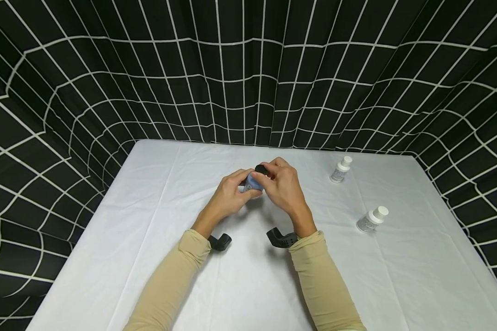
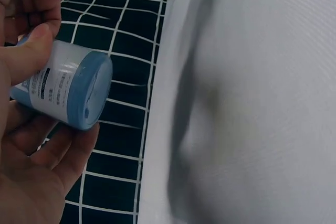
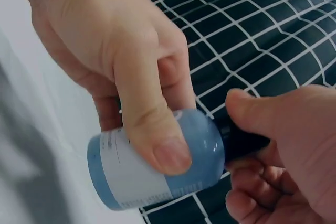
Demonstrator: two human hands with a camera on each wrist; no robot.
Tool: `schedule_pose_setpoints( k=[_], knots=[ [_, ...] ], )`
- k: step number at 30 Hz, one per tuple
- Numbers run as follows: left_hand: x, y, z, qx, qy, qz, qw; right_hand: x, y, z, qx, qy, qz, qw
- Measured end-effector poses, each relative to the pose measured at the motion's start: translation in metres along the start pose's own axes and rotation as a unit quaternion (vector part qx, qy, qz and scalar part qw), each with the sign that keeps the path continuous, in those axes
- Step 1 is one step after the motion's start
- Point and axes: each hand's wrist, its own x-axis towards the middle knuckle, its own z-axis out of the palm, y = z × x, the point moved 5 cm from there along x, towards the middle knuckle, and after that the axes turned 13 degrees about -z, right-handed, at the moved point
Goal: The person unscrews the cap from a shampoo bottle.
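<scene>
A blue bottle (image 1: 253,182) with a white printed label (image 3: 134,174) is held tilted above the table between the two hands. My left hand (image 1: 228,194) grips its body, thumb (image 3: 170,153) lying across the label and fingers on the far side. The bottle's flat blue base (image 2: 97,92) points toward the left wrist camera. At the bottle's other end is a black cap (image 1: 261,170), which my right hand (image 1: 285,185) pinches between thumb and fingers. In the right wrist view, the fingers partly hide the dark cap (image 3: 242,141).
Two small white bottles with white caps stand on the right of the white-covered table (image 1: 182,184), one farther back (image 1: 340,169) and one nearer (image 1: 372,219). A black curtain with a white grid (image 1: 248,92) hangs around the table. Dark cameras (image 1: 280,238) sit on both wrists.
</scene>
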Motion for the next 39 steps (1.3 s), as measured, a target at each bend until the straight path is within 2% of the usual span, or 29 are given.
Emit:
schedule_pose_setpoints(
  k=[4, 9, 14, 19, 22, 26, 31, 39],
  knots=[
    [0.0, 0.002, -0.002, -0.013, -0.024, 0.005, 0.9996, -0.001, 0.002, -0.003, 0.035, -0.015, 0.0, 0.9993],
    [-0.001, 0.002, -0.006, -0.019, -0.046, -0.014, 0.9987, -0.001, 0.005, -0.003, 0.079, -0.037, 0.011, 0.9961],
    [-0.001, 0.001, -0.012, -0.005, -0.042, -0.029, 0.9987, -0.001, 0.006, 0.0, 0.096, -0.061, 0.024, 0.9933],
    [0.001, 0.0, -0.015, 0.001, -0.031, -0.035, 0.9989, -0.002, 0.006, -0.002, 0.117, -0.066, 0.046, 0.9899],
    [0.001, -0.001, -0.014, -0.008, -0.037, -0.038, 0.9986, -0.001, 0.006, -0.003, 0.127, -0.067, 0.057, 0.988],
    [0.0, 0.0, -0.012, -0.026, -0.047, -0.041, 0.9977, -0.001, 0.008, -0.002, 0.116, -0.04, 0.079, 0.9893],
    [0.0, 0.002, -0.01, -0.026, -0.048, -0.026, 0.9982, -0.002, 0.01, -0.001, 0.088, 0.003, 0.097, 0.9914],
    [0.0, 0.001, -0.01, -0.024, -0.045, -0.027, 0.9984, -0.001, 0.006, -0.001, 0.087, -0.017, 0.069, 0.9937]
  ],
)
